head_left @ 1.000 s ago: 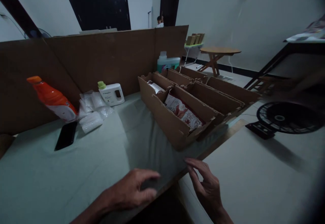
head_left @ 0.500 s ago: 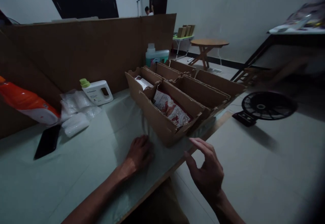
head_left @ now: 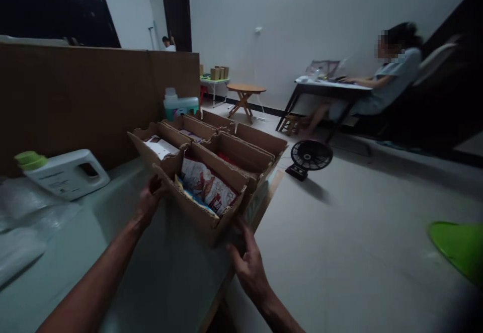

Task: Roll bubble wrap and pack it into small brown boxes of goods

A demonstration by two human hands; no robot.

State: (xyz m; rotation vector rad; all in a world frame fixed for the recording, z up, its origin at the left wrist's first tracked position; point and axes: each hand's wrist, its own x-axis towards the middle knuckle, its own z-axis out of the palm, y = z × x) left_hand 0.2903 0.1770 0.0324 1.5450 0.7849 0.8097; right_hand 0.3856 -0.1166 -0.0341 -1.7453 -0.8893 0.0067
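Note:
A brown cardboard box [head_left: 190, 207] with several compartments sits on the table. My left hand [head_left: 151, 199] is at its left outer wall, fingers curled against the cardboard and partly blurred. By the near right corner is my right hand [head_left: 247, 265], thumb and fingers apart, its fingertips close to the box's side; whether they touch it I cannot tell. In the nearest compartment lie a white and red printed packet [head_left: 207, 182] and a yellow and blue packet [head_left: 199, 199]. The compartment behind on the left holds a white packet [head_left: 161, 147].
A white jug with a green cap [head_left: 71, 174] and clear plastic wrap [head_left: 33, 212] lie at left. Behind the box are a teal bottle [head_left: 181, 105] and a cardboard screen [head_left: 75, 96]. A black fan [head_left: 311, 155] stands on the floor; a person [head_left: 392, 79] sits beyond.
My view has swung right. My left hand has gone from the tabletop to the box's left wall, and my right hand has come in close to its near right corner.

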